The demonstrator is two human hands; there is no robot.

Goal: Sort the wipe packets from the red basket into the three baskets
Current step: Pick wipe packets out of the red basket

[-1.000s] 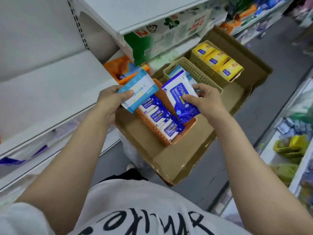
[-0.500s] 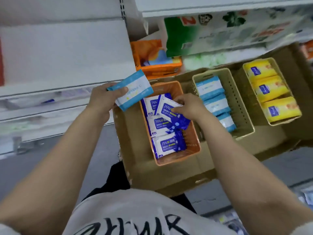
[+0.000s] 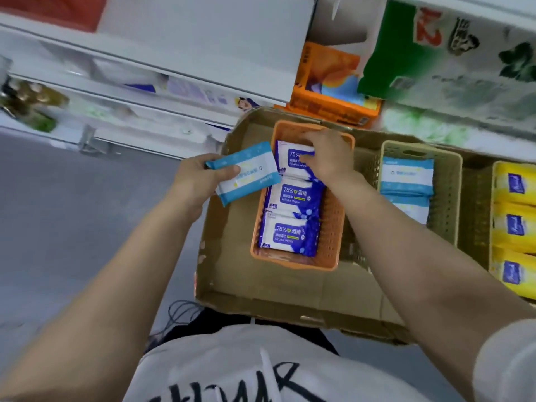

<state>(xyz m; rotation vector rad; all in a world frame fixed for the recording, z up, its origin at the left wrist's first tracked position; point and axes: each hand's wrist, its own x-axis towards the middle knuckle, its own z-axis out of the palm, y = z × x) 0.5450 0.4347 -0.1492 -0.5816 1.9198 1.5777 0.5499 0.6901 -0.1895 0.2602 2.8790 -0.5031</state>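
My right hand (image 3: 324,158) rests on the top dark-blue alcohol wipe packet (image 3: 294,161) in the orange basket (image 3: 333,227), fingers bent over it; I cannot tell whether they grip. It should lie flat behind the two below. My left hand (image 3: 197,181) pinches a light-blue wipe packet (image 3: 246,172) just beside that basket; it belongs, I judge, in the tan basket (image 3: 446,192), past my right forearm. Yellow packets (image 3: 513,227) sit furthest right, all inside a cardboard tray (image 3: 232,256).

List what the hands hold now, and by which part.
Left hand grips the light-blue packet by its left end, thumb on top. Right hand rests on the top dark-blue packet in the orange basket; whether it grips cannot be told.
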